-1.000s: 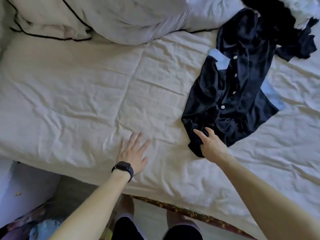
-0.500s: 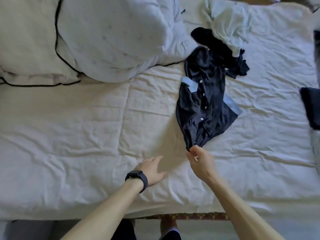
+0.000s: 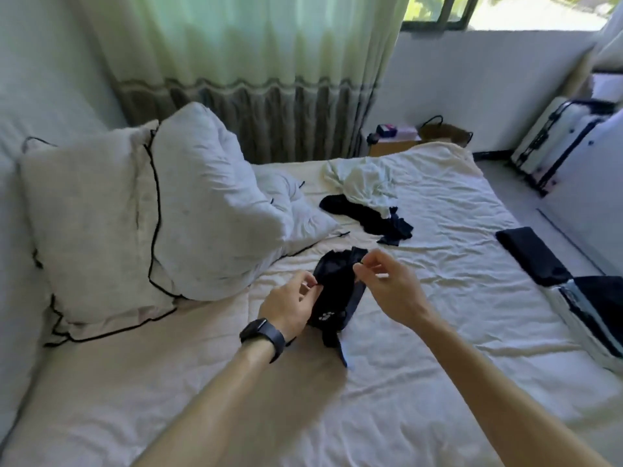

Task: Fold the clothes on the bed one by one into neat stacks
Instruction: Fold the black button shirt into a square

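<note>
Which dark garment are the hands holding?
The dark shirt, pinched by the left hand and right hand. The dark heap lies crumpled by the pale garment; the folded dark piece lies apart, far right.

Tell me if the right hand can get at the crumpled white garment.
Probably not yet: the right hand is busy pinching the dark shirt, though nothing tall blocks the way to the white garment.

Bare sheet [image 3: 202,399] near edge; pillows [image 3: 101,230] left, clothes pile [image 3: 367,197] beyond, stack [image 3: 529,254] right.
</note>
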### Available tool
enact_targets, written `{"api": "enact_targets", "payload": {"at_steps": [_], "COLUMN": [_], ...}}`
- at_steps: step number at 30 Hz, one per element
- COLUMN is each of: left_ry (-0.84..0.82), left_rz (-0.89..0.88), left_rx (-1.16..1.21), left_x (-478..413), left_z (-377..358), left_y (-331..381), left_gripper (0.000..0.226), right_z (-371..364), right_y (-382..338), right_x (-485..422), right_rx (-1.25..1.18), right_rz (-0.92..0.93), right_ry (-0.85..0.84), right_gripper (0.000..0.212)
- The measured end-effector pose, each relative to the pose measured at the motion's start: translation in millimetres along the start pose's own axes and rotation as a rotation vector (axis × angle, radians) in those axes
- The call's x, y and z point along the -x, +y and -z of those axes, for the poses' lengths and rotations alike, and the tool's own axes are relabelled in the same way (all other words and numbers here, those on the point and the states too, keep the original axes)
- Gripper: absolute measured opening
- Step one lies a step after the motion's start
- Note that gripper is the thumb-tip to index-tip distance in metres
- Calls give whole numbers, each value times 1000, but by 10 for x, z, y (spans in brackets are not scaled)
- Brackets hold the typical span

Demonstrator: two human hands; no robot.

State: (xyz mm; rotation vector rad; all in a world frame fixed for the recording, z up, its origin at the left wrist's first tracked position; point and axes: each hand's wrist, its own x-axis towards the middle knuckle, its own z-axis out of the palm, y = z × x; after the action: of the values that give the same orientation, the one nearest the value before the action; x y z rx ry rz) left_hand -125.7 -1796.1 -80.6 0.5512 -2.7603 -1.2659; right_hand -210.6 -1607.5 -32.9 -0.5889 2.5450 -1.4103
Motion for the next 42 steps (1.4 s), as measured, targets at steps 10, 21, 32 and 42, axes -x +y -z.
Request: {"api": "enact_targets", "payload": {"at_steps": [10,21,32,42], "left_ry": [188,-11,291,284], "left_rz": [-199,-243,-362,19], "left_rx": [79,-487,-256,34], "left_x": [-463,-455,-613,-540], "left_z": [1173,1934,2341,2124], "left_y": [1086,1513,1425,928], "left_gripper": [7,25,6,21], "right_z": [485,646,596,820], "right_y": [-911,-774,-643,-1041], "right_x": [-410,-555,-893,-994], "right_rx": [26,367,125,-52], "right_rz": [298,447,62,77], "right_ry": [85,-117,-10,371], "right_gripper": [18,18,13,18]}}
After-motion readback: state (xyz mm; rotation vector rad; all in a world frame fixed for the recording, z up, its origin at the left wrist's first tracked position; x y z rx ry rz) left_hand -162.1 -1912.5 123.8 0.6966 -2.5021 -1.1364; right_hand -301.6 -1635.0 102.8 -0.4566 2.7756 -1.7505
